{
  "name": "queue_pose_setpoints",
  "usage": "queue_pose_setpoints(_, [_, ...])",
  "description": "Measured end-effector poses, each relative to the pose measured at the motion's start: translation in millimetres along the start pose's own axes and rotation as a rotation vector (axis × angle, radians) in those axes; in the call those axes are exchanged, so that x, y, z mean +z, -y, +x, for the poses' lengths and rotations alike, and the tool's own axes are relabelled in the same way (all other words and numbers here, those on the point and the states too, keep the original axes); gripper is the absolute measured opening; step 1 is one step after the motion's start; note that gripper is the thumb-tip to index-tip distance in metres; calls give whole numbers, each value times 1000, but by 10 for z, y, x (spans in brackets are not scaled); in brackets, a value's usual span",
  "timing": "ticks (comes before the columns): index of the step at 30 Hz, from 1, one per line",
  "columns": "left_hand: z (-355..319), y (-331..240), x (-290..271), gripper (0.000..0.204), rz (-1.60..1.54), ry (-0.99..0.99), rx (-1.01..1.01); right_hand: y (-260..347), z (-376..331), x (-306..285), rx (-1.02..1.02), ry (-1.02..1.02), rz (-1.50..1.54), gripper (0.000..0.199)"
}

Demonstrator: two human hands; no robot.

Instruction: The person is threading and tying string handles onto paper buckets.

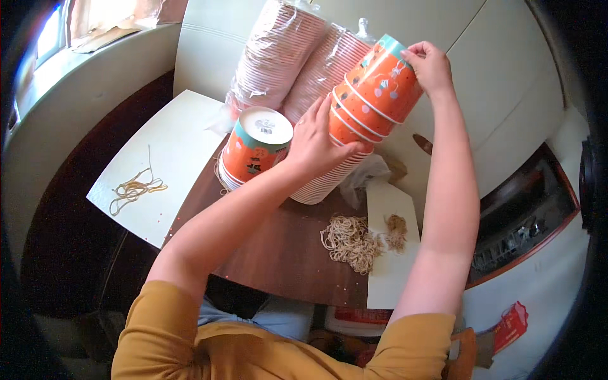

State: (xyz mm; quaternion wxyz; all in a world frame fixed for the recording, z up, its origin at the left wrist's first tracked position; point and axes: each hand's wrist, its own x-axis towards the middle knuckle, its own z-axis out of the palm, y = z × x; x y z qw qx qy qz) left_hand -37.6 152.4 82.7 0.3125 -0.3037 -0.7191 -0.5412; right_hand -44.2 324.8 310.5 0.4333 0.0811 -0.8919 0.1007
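A tall stack of nested orange paper cups [367, 95] with teal bases and white rims stands upside down, leaning to the right at its upper end. My left hand [316, 142] curls against the side of this stack, thumb and fingers apart around it. Up at the top cup, my right hand [430, 69] grips the teal base edge between thumb and bent fingers. The top few cups sit slightly spread from those below. Just left of my left hand is a second upside-down stack of the same paper cups [244, 155], its white base facing up.
Two plastic-wrapped stacks of cups [275, 54] lean at the back against the wall. Rubber bands [351, 244] lie heaped on the brown tabletop [272, 240], with a smaller bunch [396, 232] beside them. More loose bands [136, 189] rest on the white left section. A clear plastic bag [367, 177] lies behind.
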Motion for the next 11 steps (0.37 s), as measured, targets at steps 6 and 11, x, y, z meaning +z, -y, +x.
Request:
queue_pose_setpoints(6, [334,-44,394,116,195,60,-12,244,81,-742,-92,-546,-243,35])
queue_pose_setpoints(11, [292,541,391,107,-32,78,45,149,-659,-1336,42,-640,402,46])
